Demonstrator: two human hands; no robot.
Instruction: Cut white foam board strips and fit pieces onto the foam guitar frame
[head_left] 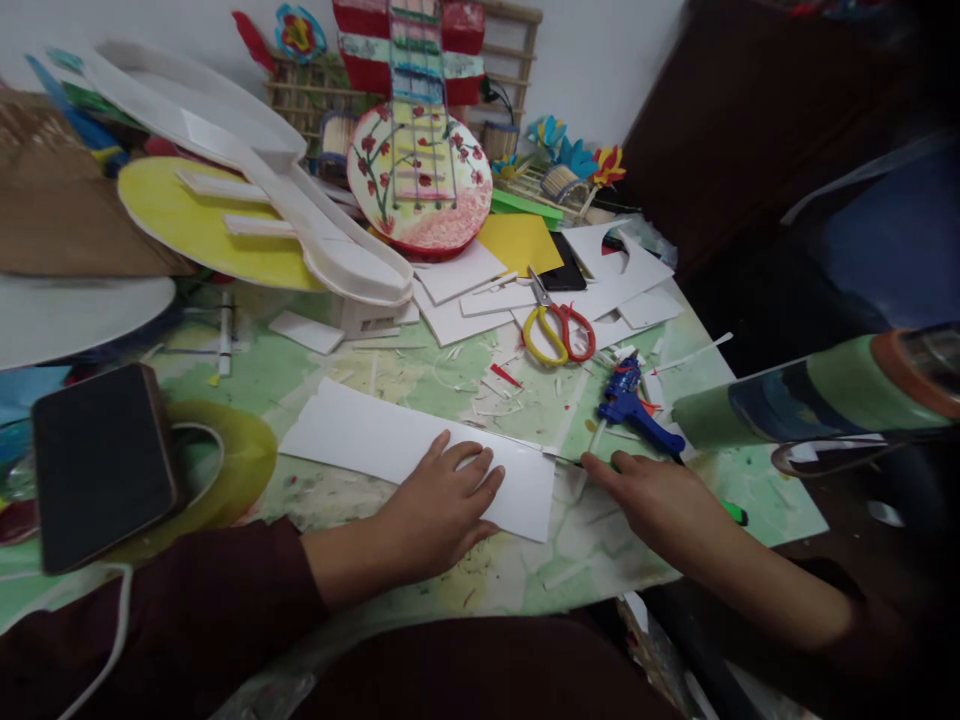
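A long white foam board strip lies slantwise on the table in front of me. My left hand rests on its right half, fingers spread and pressing down. At the strip's right end, my right hand is closed around a utility knife. The green end of the knife sticks out behind the palm, and its thin blade points left along the strip's upper edge. Most of the knife's handle is hidden by the fingers. A blue glue gun lies just beyond my right hand.
Scissors and foam scraps lie farther back. A black phone sits over a yellow tape roll at left. A green bottle stands at right. Behind are a painted string instrument and a white instrument-shaped frame.
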